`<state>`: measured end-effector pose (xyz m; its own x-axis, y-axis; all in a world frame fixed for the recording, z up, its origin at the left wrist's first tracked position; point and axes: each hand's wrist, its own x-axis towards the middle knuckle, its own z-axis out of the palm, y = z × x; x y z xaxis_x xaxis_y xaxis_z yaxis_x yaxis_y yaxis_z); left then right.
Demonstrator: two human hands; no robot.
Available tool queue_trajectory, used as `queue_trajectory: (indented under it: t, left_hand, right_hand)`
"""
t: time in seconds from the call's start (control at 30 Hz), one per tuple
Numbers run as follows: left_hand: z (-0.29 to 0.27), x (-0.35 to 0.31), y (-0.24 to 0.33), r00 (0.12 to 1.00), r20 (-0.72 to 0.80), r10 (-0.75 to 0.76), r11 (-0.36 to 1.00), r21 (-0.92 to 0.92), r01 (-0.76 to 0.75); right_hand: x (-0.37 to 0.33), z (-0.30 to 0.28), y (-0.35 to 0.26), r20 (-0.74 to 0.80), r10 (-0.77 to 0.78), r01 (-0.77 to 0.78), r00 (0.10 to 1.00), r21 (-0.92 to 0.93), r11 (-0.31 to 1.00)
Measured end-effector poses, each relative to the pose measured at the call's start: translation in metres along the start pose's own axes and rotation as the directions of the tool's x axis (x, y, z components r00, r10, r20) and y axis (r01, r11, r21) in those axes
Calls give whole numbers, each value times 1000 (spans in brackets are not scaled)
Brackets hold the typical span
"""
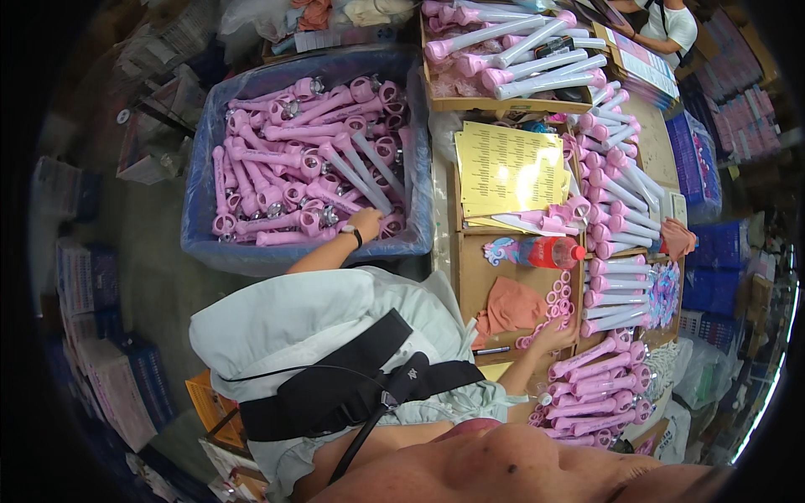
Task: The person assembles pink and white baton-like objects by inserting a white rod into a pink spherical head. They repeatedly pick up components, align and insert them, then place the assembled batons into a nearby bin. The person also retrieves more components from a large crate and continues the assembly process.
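My left hand (366, 225) reaches over the near right corner of the large blue bin (197, 201). Its fingers are closed at the end of a pink wand with a translucent white tube (362, 178), one of a few such wands on a heap of all-pink wands (289, 159). On the work table, my right hand (552, 337) dips into a loose pile of small pink rings (557, 295). Its fingertips are pressed together on the rings, and exactly what they pinch is partly hidden. An orange cloth (513, 303) lies just beside that hand.
Yellow printed sheets (507, 172) and a red-labelled bottle (549, 251) lie on the table. White-tubed wands (620, 285) line its right side; pink wands (595, 390) are stacked nearer me. A cardboard box (511, 104) of wands stands at the back. Another person (671, 29) is at the far right.
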<state>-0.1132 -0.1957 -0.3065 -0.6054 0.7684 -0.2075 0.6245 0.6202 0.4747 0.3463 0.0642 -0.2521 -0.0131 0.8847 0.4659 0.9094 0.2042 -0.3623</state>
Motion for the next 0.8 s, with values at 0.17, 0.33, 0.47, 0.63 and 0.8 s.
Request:
queue_trajectory:
  t: [0.17, 0.33, 0.47, 0.63, 0.8]
  left_hand:
    - [58, 70, -78, 880, -14, -475, 855, -243, 458]
    - [77, 109, -109, 756, -32, -653, 709, -375, 597]
    - [69, 123, -120, 702, -93, -706, 650, -477, 591]
    - [38, 104, -102, 634, -354, -688, 676, -631, 382]
    - [-18, 37, -23, 631, -636, -444, 782, -619, -73]
  right_hand:
    - [-104, -58, -62, 266, 172, -242, 949, 259, 935]
    - [-128, -110, -78, 393, 323, -413, 861, 168, 895]
    - [-119, -114, -95, 493, 284, -432, 823, 218, 875]
    - [-101, -103, -138, 520, 39, -167, 853, 201, 965]
    - [-75, -95, -180, 501, -206, 65, 841, 285, 956]
